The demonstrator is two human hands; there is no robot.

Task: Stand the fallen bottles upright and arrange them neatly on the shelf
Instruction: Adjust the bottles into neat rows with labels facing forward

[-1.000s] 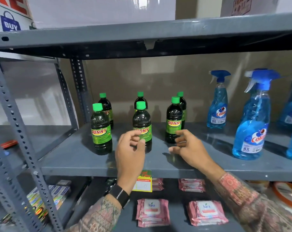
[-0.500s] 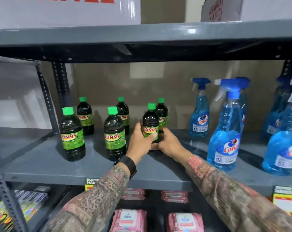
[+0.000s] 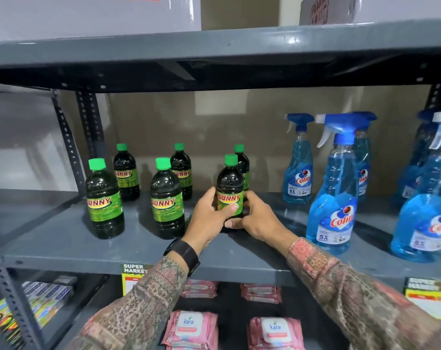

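Head view shows both your hands at the centre of the frame, wrapped around one dark bottle (image 3: 230, 190) with a green cap. Your left hand (image 3: 209, 218) grips its left side, thumb lying across the green SUNNY label; your right hand (image 3: 257, 218) grips the right side lower down, one finger curled under the label near the base. Both sets of fingers are clenched on this bottle, which stands upright on the grey shelf (image 3: 138, 248), its base hidden behind your hands.

Five more bottles of the same kind stand upright to its left and behind it — two in front at left centre (image 3: 104, 200) and (image 3: 167, 198), three further back (image 3: 126, 173), (image 3: 181, 171) and (image 3: 242, 165), the last just behind the one you hold. None lies on its side.

At the right of the frame, blue spray bottles (image 3: 334, 195) stand on the same shelf, well apart from your hands. A black watch (image 3: 186, 253) sits on your left wrist, and patterned sleeves (image 3: 340, 286) cover both arms. Below, at the bottom centre, pink wipe packs (image 3: 191, 329) lie on a lower shelf, and a yellow price tag (image 3: 133, 276) hangs from the shelf's front edge — partly hidden by your left sleeve.
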